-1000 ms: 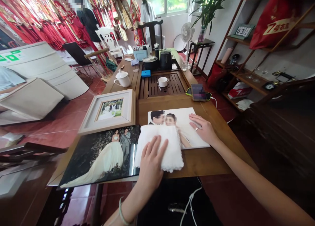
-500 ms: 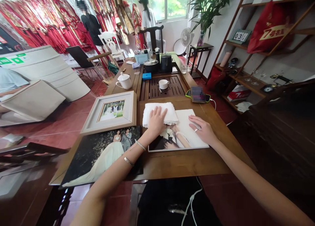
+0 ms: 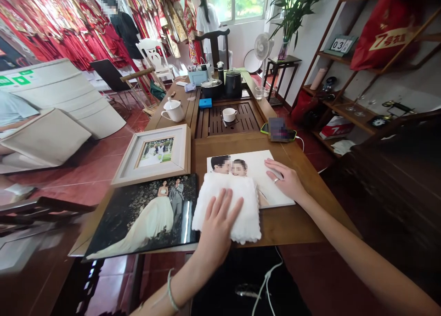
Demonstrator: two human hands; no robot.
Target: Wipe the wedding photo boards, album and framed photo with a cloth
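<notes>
My left hand (image 3: 220, 219) lies flat with fingers spread on a folded white cloth (image 3: 246, 196). The cloth covers the lower left part of a photo panel (image 3: 257, 169) and overhangs its near edge. Two heads in the print show above the cloth. On the panel's right side rests my right hand (image 3: 284, 180), fingers stretched out, a ring on one finger. To the left lies a larger dark wedding photo panel (image 3: 138, 215), with the cloth's edge by its right side. Behind that is a framed photo (image 3: 155, 153) in a pale wooden frame.
Farther back on the wooden table (image 3: 299, 164) are a lidded white mug (image 3: 173, 110), a tea tray (image 3: 217, 123) with a white cup (image 3: 229, 115), a black pot (image 3: 233, 84) and a phone (image 3: 279, 131) on a cable. Shelves (image 3: 361, 118) stand at the right. Other people are in the background.
My left hand has slid the white cloth toward me, from the top of the photo panel down over its near edge. The printed heads are uncovered. My right hand stays on the panel.
</notes>
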